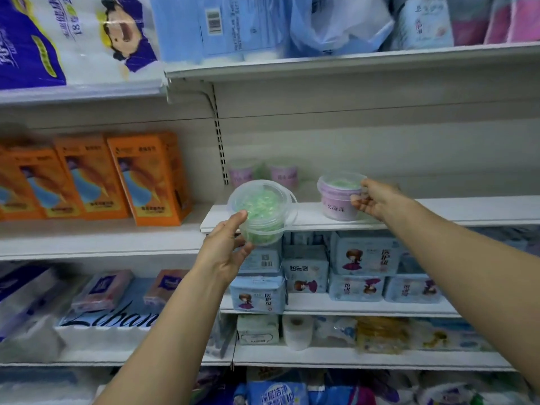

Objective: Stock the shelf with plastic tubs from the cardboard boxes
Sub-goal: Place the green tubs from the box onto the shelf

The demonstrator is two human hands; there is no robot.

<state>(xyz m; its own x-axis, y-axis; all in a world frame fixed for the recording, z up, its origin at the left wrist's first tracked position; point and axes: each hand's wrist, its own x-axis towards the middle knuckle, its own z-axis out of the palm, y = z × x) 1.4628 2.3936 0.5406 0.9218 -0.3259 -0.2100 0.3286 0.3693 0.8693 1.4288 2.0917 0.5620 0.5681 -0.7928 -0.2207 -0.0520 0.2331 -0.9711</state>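
My left hand (pixel 225 247) holds a clear plastic tub of green beads (pixel 263 211), tilted toward me, just in front of the white shelf's front edge (pixel 438 211). My right hand (pixel 377 200) grips the rim and side of a second tub with a lilac label (pixel 336 200), which stands upright on that shelf. Two more lilac tubs (pixel 242 173) (pixel 283 172) stand at the back left of the shelf against the rear panel.
Orange cartons (pixel 146 176) fill the shelf to the left. Blue pad packs (pixel 362 255) sit on the shelf below, tissue packs (pixel 102 287) at lower left. Paper rolls and bags (pixel 336 21) load the top shelf. The shelf right of the lilac tub is bare.
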